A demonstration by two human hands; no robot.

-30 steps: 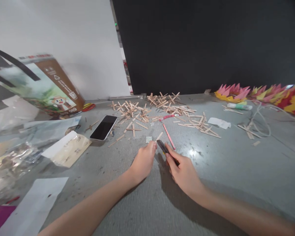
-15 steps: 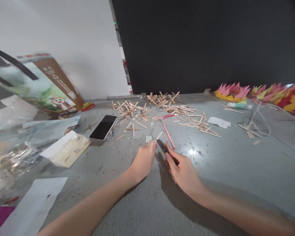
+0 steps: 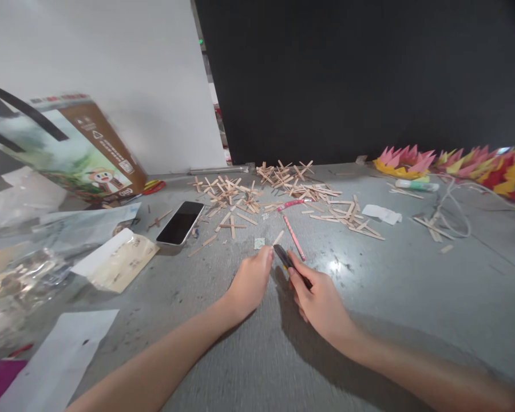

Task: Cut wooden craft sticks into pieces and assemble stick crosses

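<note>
A wooden craft stick (image 3: 278, 238) sits near the middle of the view, just above the grey table (image 3: 412, 286) or on it; which of the two is unclear. The left hand (image 3: 251, 283), at its seven o'clock, is closed with thumb and fingers pinching the near end, so the stick's free end points toward one o'clock. The right hand (image 3: 321, 297), at five o'clock, is wrapped around a black cutter (image 3: 284, 258) whose tip aims toward eleven o'clock, close by the left thumb. Whether the tip touches the stick is too small to tell, and the blade cannot be made out.

From the stick, a pink-striped pencil (image 3: 294, 237) lies just beside it at three o'clock, and a small pale square (image 3: 260, 244) at nine. Loose and crossed craft sticks (image 3: 229, 194) heap up from ten o'clock through twelve to two.

Farther out, a smartphone (image 3: 181, 223) rests at nine o'clock, with a cream packet (image 3: 124, 263) beyond it. Scissors (image 3: 154, 186) with yellow and red handles lie at ten, beside a printed carrier bag (image 3: 75, 151). A white sheet (image 3: 64, 355) is at eight. At two o'clock stand pink-and-yellow paper crowns (image 3: 403, 163) with a glue stick (image 3: 416, 185) before them; a white cable (image 3: 467, 229) loops at three.
</note>
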